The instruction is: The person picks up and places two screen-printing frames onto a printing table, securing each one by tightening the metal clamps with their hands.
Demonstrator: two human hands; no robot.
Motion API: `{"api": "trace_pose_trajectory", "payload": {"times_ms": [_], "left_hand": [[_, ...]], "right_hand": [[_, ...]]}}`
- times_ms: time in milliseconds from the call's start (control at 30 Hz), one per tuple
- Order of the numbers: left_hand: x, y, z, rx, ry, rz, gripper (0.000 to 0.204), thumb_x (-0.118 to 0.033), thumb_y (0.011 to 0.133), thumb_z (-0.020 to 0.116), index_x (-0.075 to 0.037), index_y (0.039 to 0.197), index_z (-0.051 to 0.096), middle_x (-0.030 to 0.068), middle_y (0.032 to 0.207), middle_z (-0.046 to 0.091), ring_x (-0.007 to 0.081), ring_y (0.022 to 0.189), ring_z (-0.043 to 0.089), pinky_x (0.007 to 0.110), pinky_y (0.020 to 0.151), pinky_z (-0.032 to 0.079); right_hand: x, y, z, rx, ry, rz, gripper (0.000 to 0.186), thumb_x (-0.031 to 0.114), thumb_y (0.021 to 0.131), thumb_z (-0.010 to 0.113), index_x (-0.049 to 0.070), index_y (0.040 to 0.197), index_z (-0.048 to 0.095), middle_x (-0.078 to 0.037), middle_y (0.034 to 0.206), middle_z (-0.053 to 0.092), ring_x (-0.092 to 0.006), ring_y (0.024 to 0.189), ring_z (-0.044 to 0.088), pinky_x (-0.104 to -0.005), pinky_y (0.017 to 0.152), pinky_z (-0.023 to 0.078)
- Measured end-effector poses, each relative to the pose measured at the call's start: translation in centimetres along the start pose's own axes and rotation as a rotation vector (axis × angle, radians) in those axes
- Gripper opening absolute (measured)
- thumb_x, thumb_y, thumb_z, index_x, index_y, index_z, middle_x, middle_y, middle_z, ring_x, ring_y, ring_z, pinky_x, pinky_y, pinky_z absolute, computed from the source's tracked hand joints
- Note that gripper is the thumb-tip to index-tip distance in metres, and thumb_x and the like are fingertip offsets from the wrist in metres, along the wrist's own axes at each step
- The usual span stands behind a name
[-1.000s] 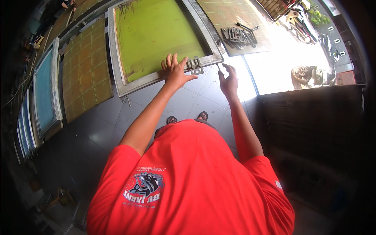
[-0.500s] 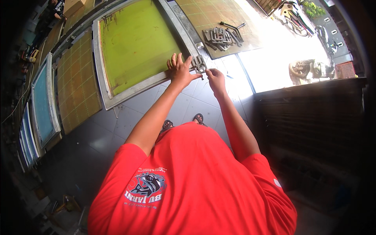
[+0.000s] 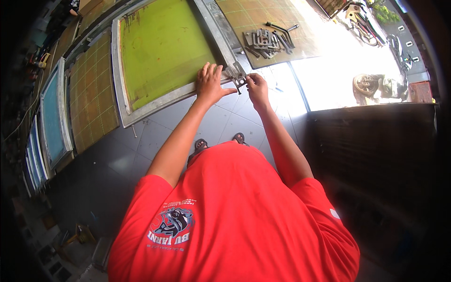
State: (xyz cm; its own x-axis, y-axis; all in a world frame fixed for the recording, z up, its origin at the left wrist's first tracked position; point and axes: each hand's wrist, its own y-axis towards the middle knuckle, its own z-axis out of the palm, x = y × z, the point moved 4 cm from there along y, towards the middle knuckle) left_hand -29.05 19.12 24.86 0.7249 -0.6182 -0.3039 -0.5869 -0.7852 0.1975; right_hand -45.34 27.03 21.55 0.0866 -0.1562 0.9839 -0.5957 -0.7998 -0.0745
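Note:
A silkscreen frame [image 3: 162,104] with a grey metal border and yellow-green mesh [image 3: 164,49] lies ahead of me. My left hand [image 3: 209,85] rests over its near right corner, fingers stretched onto the mesh and border, thumb reaching toward a slotted metal bracket [image 3: 238,77]. That bracket sits at the corner, tilted, with a bolt [image 3: 239,90] pointing down from it. From the right, my right hand [image 3: 257,89] pinches the bracket's edge with thumb and fingers. What exactly lies between those fingertips is partly hidden.
To the right, a board [image 3: 300,47] bears a pile of metal brackets [image 3: 265,40], bolts and a bent wrench [image 3: 281,27]. Further left are a gridded board [image 3: 91,94] and a blue screen frame [image 3: 52,115]. A dark panel [image 3: 371,141] stands at right.
The bracket has tilted and shifted slightly left against the frame corner. My left fingers have drawn closer together, and my right fingers have curled more at the bracket's edge.

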Motion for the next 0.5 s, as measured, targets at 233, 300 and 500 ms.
{"api": "trace_pose_trajectory", "payload": {"times_ms": [233, 300, 500], "left_hand": [[-0.3, -0.2, 0.0, 0.019, 0.047, -0.004, 0.096, -0.068, 0.057, 0.074, -0.009, 0.128, 0.048, 0.0126, 0.134, 0.046, 0.0297, 0.135, 0.029, 0.047, 0.111, 0.021], [-0.4, -0.1, -0.2, 0.009, 0.046, 0.004, 0.095, -0.068, 0.057, 0.074, -0.009, 0.127, 0.049, 0.0125, 0.134, 0.046, 0.0298, 0.135, 0.029, 0.047, 0.111, 0.021], [-0.6, -0.4, -0.7, 0.03, 0.047, 0.01, 0.093, -0.066, 0.059, 0.075, -0.009, 0.129, 0.049, 0.0119, 0.135, 0.046, 0.0298, 0.135, 0.032, 0.045, 0.111, 0.025]], "right_hand": [[-0.3, 2.5, -1.1, 0.161, 0.234, 0.276, 0.018, 0.015, 0.093, 0.055, -0.002, 0.091, 0.06, -0.001, 0.068, 0.052, -0.0093, 0.057, 0.046, -0.0245, 0.053, 0.04], [-0.9, 2.5, -0.9, 0.236, 0.476, 0.431, 0.016, 0.014, 0.093, 0.055, -0.001, 0.089, 0.058, 0.001, 0.068, 0.047, -0.0089, 0.057, 0.043, -0.0228, 0.051, 0.039], [-1.6, 2.3, -0.6, 0.128, 0.48, 0.363, 0.018, 0.014, 0.094, 0.053, -0.002, 0.088, 0.057, -0.002, 0.064, 0.051, -0.0105, 0.053, 0.046, -0.0255, 0.048, 0.035]]}}
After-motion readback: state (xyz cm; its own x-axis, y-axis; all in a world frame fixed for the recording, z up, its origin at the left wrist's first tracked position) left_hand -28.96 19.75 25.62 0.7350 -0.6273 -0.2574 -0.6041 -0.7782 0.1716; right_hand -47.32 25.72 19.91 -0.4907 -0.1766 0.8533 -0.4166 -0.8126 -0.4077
